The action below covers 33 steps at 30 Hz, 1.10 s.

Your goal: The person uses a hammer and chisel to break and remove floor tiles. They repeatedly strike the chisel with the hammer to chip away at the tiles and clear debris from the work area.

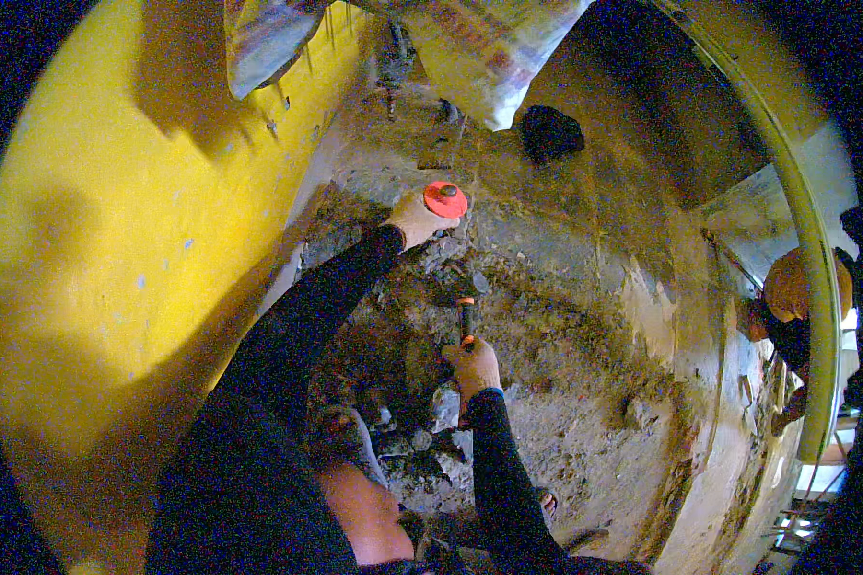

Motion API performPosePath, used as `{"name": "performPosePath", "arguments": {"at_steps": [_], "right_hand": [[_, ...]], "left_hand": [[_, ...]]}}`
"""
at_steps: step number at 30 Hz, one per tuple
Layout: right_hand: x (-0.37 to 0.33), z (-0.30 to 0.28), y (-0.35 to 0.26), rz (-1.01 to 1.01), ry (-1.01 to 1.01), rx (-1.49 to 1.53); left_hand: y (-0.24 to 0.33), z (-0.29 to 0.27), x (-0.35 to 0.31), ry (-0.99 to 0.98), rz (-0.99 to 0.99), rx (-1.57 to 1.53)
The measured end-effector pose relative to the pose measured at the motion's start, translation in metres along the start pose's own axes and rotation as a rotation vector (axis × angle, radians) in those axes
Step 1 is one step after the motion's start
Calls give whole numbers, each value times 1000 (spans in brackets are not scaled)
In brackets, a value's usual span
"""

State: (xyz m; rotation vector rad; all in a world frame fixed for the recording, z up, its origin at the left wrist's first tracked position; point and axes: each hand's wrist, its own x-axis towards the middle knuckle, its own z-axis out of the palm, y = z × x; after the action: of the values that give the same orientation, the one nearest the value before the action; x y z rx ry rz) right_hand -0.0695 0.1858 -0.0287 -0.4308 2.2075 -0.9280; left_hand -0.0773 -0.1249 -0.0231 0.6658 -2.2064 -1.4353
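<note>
- Left hand [420, 220]: your fingers are closed around a chisel, just below its round red guard [441, 205]; the grey struck end of the chisel [449, 191] shows above the guard. The tip is hidden, so you cannot tell what it touches.
- Right hand [474, 369]: you grasp a hammer [466, 321] by its black-and-orange handle, fist closed on the lower part.
- Hammer head sits near the chisel, on your side of it, and apart from the guard.
- Broken rubble [422, 441] lies below and around both hands, on rough, dirty ground [575, 450].
- Yellow wall [134, 259], scuffed in spots, rises to your left.
- Beyond the chisel, to its right: a dark lump [551, 134], kind unclear.
- Stained pale sheet [484, 53] at the top of the view.
- Far right: another person [791, 331], partly behind a pale pole [819, 374].
</note>
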Motion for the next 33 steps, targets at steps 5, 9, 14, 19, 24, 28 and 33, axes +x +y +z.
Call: {"name": "performPosePath", "arguments": {"at_steps": [5,9,14,19,24,28,33], "right_hand": [[-7,-27,-14,148,-171,402],[-6,-42,-13,198,-158,456],[-2,-39,-14,298,-155,620],[-19,-67,-74,41,-151,708],[-65,-112,-167,-290,56,687],[-70,-119,-204,-532,233,777],[-23,-86,-180,-305,302,501]], "left_hand": [[0,4,2,-11,-85,-129],[-9,13,6,15,-22,-262],[9,11,1,40,27,-111],[38,1,-12,-46,9,153],[32,7,-11,-58,80,85],[22,13,-13,-72,64,66],[19,14,-16,-53,76,91]]}}
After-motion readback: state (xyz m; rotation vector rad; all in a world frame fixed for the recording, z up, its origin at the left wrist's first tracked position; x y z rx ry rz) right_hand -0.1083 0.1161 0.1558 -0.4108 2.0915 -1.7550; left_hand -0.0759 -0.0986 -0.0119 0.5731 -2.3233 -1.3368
